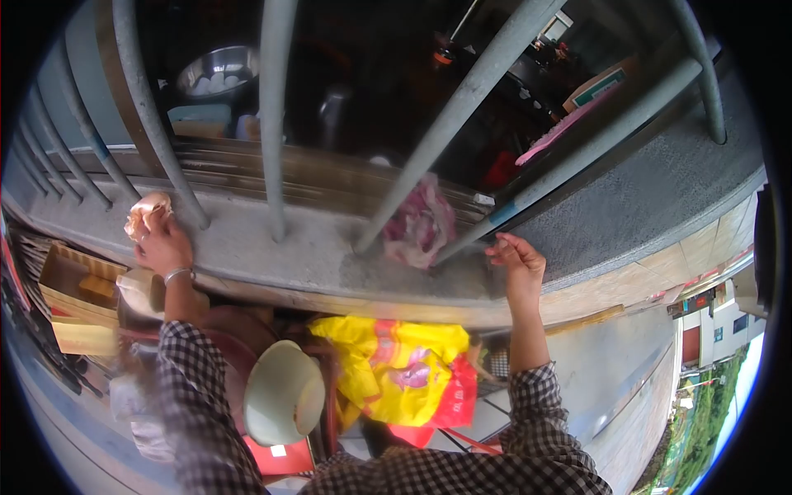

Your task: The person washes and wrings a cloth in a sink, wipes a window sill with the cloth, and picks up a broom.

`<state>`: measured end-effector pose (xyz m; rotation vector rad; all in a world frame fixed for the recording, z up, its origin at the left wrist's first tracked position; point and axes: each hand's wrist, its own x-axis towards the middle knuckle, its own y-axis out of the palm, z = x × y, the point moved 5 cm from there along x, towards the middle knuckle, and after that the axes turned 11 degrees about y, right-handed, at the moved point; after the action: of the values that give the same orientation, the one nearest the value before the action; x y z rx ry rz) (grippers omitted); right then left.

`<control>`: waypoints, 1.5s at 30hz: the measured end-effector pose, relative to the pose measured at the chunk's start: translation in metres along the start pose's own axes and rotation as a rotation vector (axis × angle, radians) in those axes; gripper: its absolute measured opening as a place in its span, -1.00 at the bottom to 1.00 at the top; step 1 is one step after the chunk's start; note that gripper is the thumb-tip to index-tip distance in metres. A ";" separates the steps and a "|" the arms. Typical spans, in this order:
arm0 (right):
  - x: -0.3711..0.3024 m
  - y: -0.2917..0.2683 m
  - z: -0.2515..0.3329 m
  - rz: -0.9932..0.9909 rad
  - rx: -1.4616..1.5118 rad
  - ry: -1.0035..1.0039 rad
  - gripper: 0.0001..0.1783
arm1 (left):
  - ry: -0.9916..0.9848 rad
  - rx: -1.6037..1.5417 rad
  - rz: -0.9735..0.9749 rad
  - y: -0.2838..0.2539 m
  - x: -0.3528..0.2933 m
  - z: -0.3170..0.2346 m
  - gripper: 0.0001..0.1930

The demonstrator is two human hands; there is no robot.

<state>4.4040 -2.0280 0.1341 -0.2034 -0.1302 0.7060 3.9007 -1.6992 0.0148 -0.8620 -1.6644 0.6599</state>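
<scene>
Left hand [165, 247]: closed on a crumpled orange-beige bundle [150, 212] over the grey ledge [313, 260], nine o'clock
Right hand [518, 257]: fingertips bunched, three o'clock; cannot tell whether they pinch anything
Pinkish bag [425, 223]: on the ledge between two bars [474, 91], right hand's half-past-nine
Yellow bag [404, 355]: six o'clock

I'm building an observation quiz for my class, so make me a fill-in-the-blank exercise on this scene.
1. The left hand, touching a crumpled pale-orange item, has a silvery bracelet around its ____.
2. The wrinkled, red-printed plastic bag below the grey concrete ledge is mainly ____.
3. In the picture, the round pale-green basin lies to the ____ of that bag.
4. The person's checked fabric sleeves are black and ____.
Missing words: wrist; yellow; left; white.
</scene>
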 end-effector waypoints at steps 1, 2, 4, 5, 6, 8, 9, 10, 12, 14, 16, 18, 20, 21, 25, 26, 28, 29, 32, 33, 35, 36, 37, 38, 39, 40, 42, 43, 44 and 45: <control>0.021 0.009 0.003 0.058 -0.001 0.001 -0.80 | 0.001 -0.009 -0.011 0.002 0.001 0.000 -0.67; 0.043 0.022 0.002 0.118 0.000 0.004 -0.80 | 0.006 -0.007 -0.010 0.005 0.001 -0.002 -0.67; 0.080 0.058 0.006 0.357 -0.055 0.029 -0.76 | 0.000 0.000 0.006 0.010 0.001 -0.005 -0.67; 0.096 0.069 0.008 0.360 -0.049 0.032 -0.76 | 0.002 0.007 0.004 0.010 0.001 -0.006 -0.67; 0.103 0.089 0.009 0.522 -0.284 -0.020 -0.74 | 0.008 0.010 0.005 0.010 0.001 -0.004 -0.68; 0.107 0.111 0.006 0.687 -0.520 -0.068 -0.71 | 0.013 0.018 0.014 0.009 0.000 0.002 -0.68; 0.105 0.120 0.010 0.702 -0.668 -0.271 -0.72 | 0.026 0.026 -0.023 0.008 0.002 0.006 -0.67; 0.104 0.127 0.014 0.712 -0.814 -0.483 -0.73 | 0.034 0.034 -0.062 0.005 0.003 0.006 -0.67; 0.114 0.131 0.016 0.768 -0.777 -0.436 -0.76 | -0.017 0.037 0.012 0.006 0.003 0.009 -0.66; 0.126 0.133 0.011 0.776 -0.327 -0.137 -0.83 | 0.018 0.002 0.010 0.005 0.002 -0.002 -0.66; 0.137 0.145 0.020 0.694 -0.267 -0.310 -0.79 | 0.021 0.008 -0.011 0.011 0.002 -0.002 -0.66; 0.110 0.165 0.042 0.706 -0.398 -0.483 -0.82 | 0.015 0.007 -0.027 0.009 0.001 0.004 -0.67; 0.092 0.169 0.049 0.697 -0.539 -0.657 -0.85 | 0.003 0.016 0.010 0.008 0.001 0.007 -0.67; 0.085 0.171 0.046 0.658 -0.712 -0.806 -0.85 | 0.004 0.024 0.005 0.009 0.001 0.010 -0.67; 0.090 0.159 0.031 0.497 -1.089 -1.170 -0.77 | 0.022 0.042 -0.009 0.016 0.003 0.004 -0.64; 0.087 0.160 0.034 0.439 -1.159 -1.150 -0.76 | 0.028 0.052 -0.032 0.018 0.004 0.009 -0.63; 0.094 0.158 0.033 0.420 -1.188 -1.074 -0.74 | 0.014 0.061 0.002 0.022 0.005 0.012 -0.63; 0.097 0.154 0.031 0.399 -1.220 -1.005 -0.72 | 0.019 0.063 -0.013 0.021 0.005 0.012 -0.63; 0.105 0.128 0.020 0.303 -1.383 -0.842 -0.69 | 0.020 0.050 -0.013 0.020 0.005 0.011 -0.63; 0.107 0.115 0.019 0.271 -1.459 -0.759 -0.64 | 0.018 0.048 -0.016 0.021 0.005 0.010 -0.63; 0.102 0.093 0.013 0.234 -1.592 -0.712 -0.67 | 0.015 -0.009 -0.027 0.019 0.003 0.010 -0.63; 0.100 0.087 0.008 0.193 -1.717 -0.654 -0.69 | 0.000 -0.011 -0.028 0.019 0.002 0.010 -0.63; 0.090 0.090 0.014 0.196 -1.720 -0.674 -0.69 | 0.013 0.018 -0.035 0.016 0.002 0.006 -0.64; 0.080 0.092 0.019 0.210 -1.767 -0.601 -0.71 | 0.031 0.045 -0.037 0.015 0.001 0.001 -0.64; 0.075 0.096 0.024 0.224 -1.812 -0.527 -0.72 | 0.026 0.024 -0.026 0.014 0.000 -0.001 -0.65; 0.072 0.101 0.035 0.231 -1.816 -0.537 -0.72 | 0.015 0.027 -0.024 0.011 -0.001 0.000 -0.65; 0.071 0.100 0.033 0.389 -1.737 -0.586 -0.74 | 0.013 -0.001 -0.018 0.007 0.001 0.003 -0.66; 0.073 0.092 0.028 0.395 -1.615 -0.716 -0.72 | 0.037 -0.005 -0.052 0.006 0.001 -0.003 -0.66; 0.071 0.090 0.028 0.405 -1.500 -0.849 -0.67 | 0.039 -0.002 -0.053 0.004 0.001 -0.004 -0.66; 0.070 0.090 0.034 0.286 -1.166 -0.958 -0.68 | 0.017 -0.013 -0.018 0.004 0.001 -0.003 -0.66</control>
<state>4.3940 -1.9108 0.1499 -0.9997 -1.4663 0.8961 3.9042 -1.6964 0.0132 -0.8582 -1.6614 0.6286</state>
